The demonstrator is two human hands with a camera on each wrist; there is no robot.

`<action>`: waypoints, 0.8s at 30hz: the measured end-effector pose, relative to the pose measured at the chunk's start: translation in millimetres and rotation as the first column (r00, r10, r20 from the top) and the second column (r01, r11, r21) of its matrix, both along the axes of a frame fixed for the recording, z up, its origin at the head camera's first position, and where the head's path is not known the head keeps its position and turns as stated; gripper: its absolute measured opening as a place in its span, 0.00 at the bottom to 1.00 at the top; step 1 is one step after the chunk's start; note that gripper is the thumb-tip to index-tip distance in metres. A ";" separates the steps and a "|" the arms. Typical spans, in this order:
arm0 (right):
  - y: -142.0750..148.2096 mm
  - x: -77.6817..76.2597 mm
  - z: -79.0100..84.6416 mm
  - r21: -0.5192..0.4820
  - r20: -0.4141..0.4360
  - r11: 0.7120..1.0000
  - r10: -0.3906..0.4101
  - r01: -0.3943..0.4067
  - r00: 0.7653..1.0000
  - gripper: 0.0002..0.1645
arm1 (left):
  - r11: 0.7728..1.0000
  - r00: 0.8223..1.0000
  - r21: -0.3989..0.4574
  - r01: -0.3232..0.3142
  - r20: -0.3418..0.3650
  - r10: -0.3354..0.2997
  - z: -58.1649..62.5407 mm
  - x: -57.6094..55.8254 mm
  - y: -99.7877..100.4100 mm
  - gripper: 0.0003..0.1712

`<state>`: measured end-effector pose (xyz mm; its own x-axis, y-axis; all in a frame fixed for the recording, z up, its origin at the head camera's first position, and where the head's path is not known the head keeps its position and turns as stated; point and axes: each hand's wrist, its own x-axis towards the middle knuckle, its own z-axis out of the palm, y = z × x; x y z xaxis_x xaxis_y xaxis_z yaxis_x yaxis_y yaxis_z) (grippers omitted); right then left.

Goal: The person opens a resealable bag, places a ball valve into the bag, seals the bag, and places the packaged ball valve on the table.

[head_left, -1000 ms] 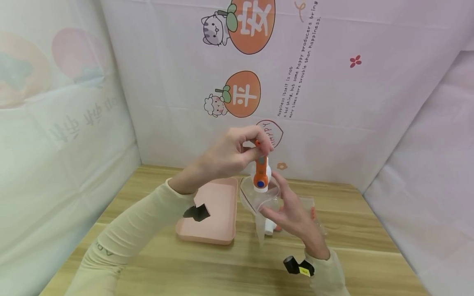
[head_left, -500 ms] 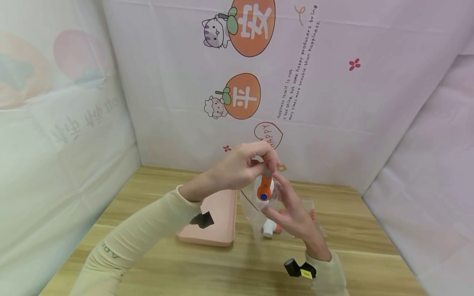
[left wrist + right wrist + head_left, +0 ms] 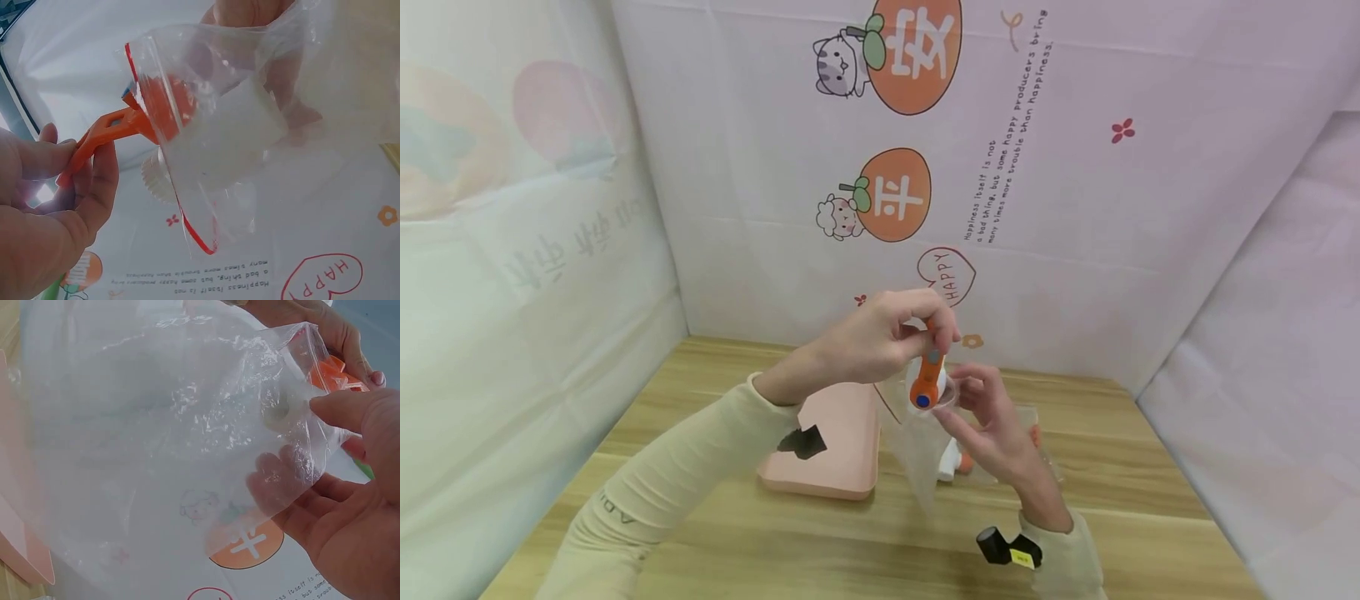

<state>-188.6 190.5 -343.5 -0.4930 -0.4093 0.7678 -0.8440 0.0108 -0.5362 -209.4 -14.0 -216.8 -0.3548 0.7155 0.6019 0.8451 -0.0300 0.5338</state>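
Note:
My left hand (image 3: 883, 337) pinches the end of an orange handle (image 3: 112, 128) between thumb and fingers. This handle is joined to a white plastic piece (image 3: 231, 137) with a ribbed rim, and a blue button sits at the joint. The white piece is inside the mouth of a clear zip bag (image 3: 156, 425) with a red seal line; the handle sticks out. On the other side my right hand (image 3: 992, 425) holds the bag near its mouth, thumb (image 3: 340, 409) on the near side and fingers seen through the plastic. What the whole piece is, I cannot tell.
A pink tray (image 3: 842, 433) lies on the wooden table (image 3: 820, 542) left of the bag. Beneath and beside my right hand are a white and orange part (image 3: 950, 462) and another clear bag (image 3: 1028, 421) with orange bits. Printed cloth (image 3: 1037, 300) hangs behind.
My left hand has come down, bringing the orange-handled white piece lower into the bag's mouth. The right hand's fingers have bent more at the bag's edge.

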 end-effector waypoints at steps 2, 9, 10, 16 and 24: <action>-0.5 -0.6 0.2 -0.004 -0.024 1.000 0.007 -0.007 1.000 0.27 | 1.000 1.000 0.007 -0.010 -0.005 0.010 -1.6 -0.9 -0.8 0.15; -3.6 0.4 2.4 0.019 -0.100 0.999 0.030 -0.028 0.995 0.16 | 0.999 1.000 0.036 0.019 -0.015 -0.018 -9.6 -3.5 -8.6 0.16; -3.3 0.7 2.4 0.028 -0.099 0.999 0.024 -0.022 0.995 0.15 | 0.999 1.000 0.035 0.022 -0.015 -0.021 -10.6 -3.0 -10.2 0.17; 3.4 4.4 2.1 0.069 -0.045 0.997 -0.025 0.028 0.999 0.14 | 0.997 0.997 0.064 0.043 -0.065 -0.038 -20.0 1.2 -13.3 0.17; 3.7 5.7 3.2 0.028 -0.024 0.999 0.028 -0.027 0.999 0.15 | 0.998 0.979 0.040 0.039 -0.202 -0.030 -38.5 5.6 -7.7 0.17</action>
